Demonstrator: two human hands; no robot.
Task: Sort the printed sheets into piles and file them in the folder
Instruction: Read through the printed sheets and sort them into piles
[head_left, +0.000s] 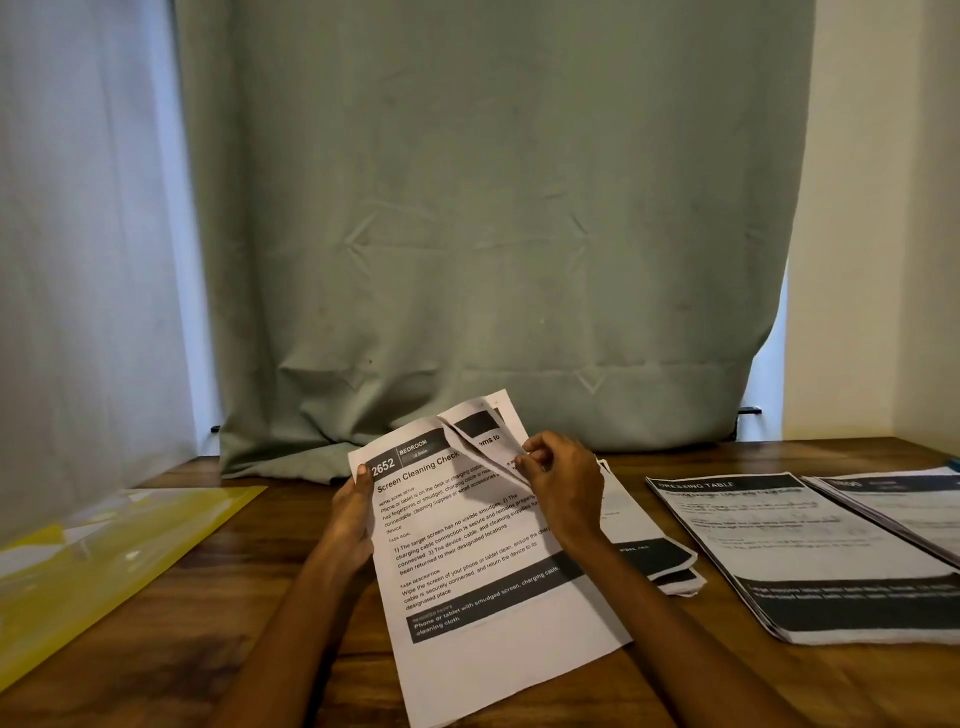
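The held stack of printed sheets (483, 561) sits at centre, tilted with its top edge leaning away to the right and its lower edge resting on the wooden surface (218, 613). The top sheet carries the number 2652, the label BEDROOM and the heading "Screen Cleaning Check". Its upper right corner is peeled back, exposing a second sheet with a dark header block beneath.

Left hand (353, 519) — grip closed on the stack's left edge, thumb on the printed face near the number, fingers behind the paper. Right hand (563, 483) — grip pinching the peeled corner of the top sheet between thumb and curled fingertips.

More sheets lie under the right forearm, their torn-looking dark-banded ends projecting to the right of the stack.

To the right, well apart from the hands, a sorted pile (800, 561) headed "DRESSING TABLE" lies flat on the surface. A second pile (904, 509) lies just beside it at the frame edge, overlapping its right side.

At far left, a yellow translucent folder (104, 561) lies flat on the surface.

A grey-green cloth (483, 234) hangs behind the surface, its hem resting on the back edge.
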